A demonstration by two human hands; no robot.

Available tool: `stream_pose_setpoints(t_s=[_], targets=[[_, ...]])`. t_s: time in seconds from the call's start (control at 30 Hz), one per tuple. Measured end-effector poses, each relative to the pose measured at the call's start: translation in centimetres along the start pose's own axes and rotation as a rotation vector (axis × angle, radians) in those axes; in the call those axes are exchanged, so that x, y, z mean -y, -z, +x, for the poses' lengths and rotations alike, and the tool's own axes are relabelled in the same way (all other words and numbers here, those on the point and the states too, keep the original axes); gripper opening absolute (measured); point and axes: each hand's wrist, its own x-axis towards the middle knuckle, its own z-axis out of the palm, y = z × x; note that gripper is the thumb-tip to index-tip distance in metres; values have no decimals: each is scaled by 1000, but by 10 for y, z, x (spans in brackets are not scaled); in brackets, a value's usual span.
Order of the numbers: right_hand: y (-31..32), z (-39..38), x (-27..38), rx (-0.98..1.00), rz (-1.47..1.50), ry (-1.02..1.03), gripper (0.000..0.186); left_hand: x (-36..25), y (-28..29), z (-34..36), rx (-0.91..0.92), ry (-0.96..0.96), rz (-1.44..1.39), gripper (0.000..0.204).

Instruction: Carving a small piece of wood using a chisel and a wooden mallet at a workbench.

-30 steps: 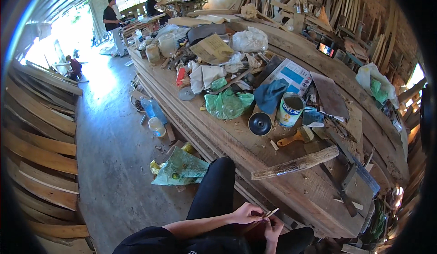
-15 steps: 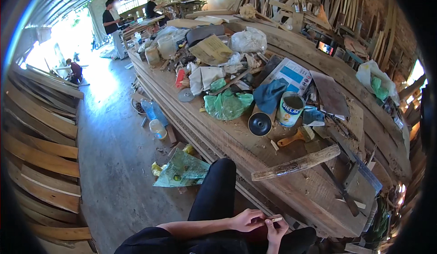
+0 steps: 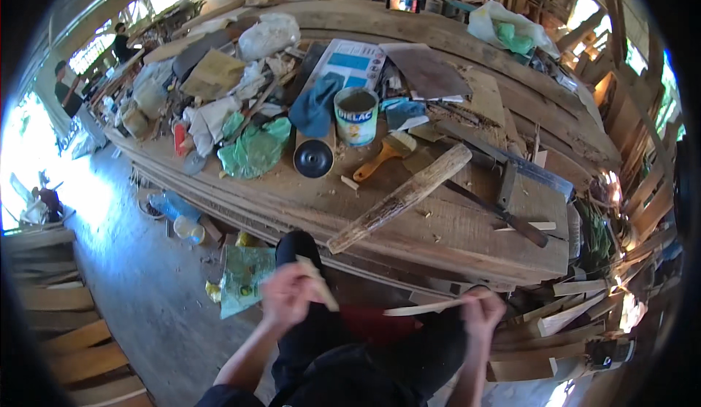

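Above my lap, my left hand (image 3: 287, 296) is closed on a short pale wood strip (image 3: 318, 284), which tilts up past my fingers; motion blurs this hand. Farther right, my right hand (image 3: 483, 313) pinches the end of a longer, thin wood strip (image 3: 420, 309) that points inward toward the left one. A gap separates the two strips. Just beyond my knees, a rough wooden stick (image 3: 401, 199) lies slantwise on the plank stack (image 3: 453, 250). Behind that stick are a brush (image 3: 385, 156) with an orange handle and a tin can (image 3: 356, 131).
A frame saw (image 3: 505, 188) lies at the right end of the planks. A black round cup (image 3: 314, 159), blue cloth (image 3: 315, 105) and green plastic bag (image 3: 252, 150) crowd the middle. On the floor at left is a green plastic sheet (image 3: 244, 275). Other people stand far left.
My hands were close together at a small wood piece; now they are wide apart, each with a wood strip. The view has swung to the right.
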Motion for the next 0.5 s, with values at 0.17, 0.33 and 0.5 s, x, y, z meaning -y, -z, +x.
stream_pose_setpoints(t_s=[0.17,0.33,0.5], targets=[[65,16,21,-398,291,180,16,-4,65,4,-218,-33,-283,14],[25,28,3,-411,374,119,5,10,39,34,-150,-248,263,14],[-8,18,21,-277,483,90,14,-1,-8,101,-266,-158,235,41]])
